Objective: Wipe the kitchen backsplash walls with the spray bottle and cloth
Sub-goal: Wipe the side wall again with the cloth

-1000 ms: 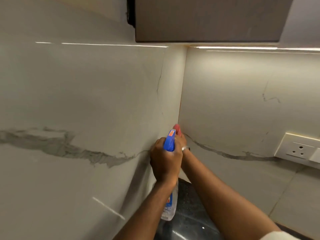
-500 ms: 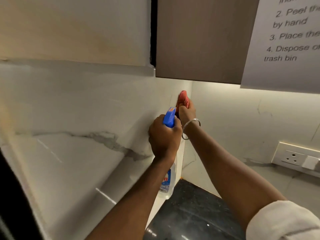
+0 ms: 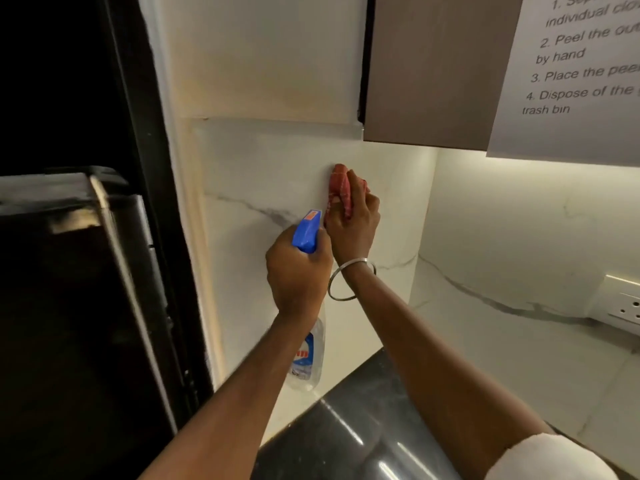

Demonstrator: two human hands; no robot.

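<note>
Fingers of right hand bunched round red cloth, pressing it to marble backsplash just below brown wall cabinet for wiping; left hand grips spray bottle further below, nozzle wallward, ready to spray.

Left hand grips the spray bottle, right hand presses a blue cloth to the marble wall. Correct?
One error: the cloth is red, not blue; the blue part is the trigger head of the spray bottle. The head view shows this. Otherwise as stated: the left hand grips the spray bottle, and the right hand presses the cloth to the marble wall.
</note>
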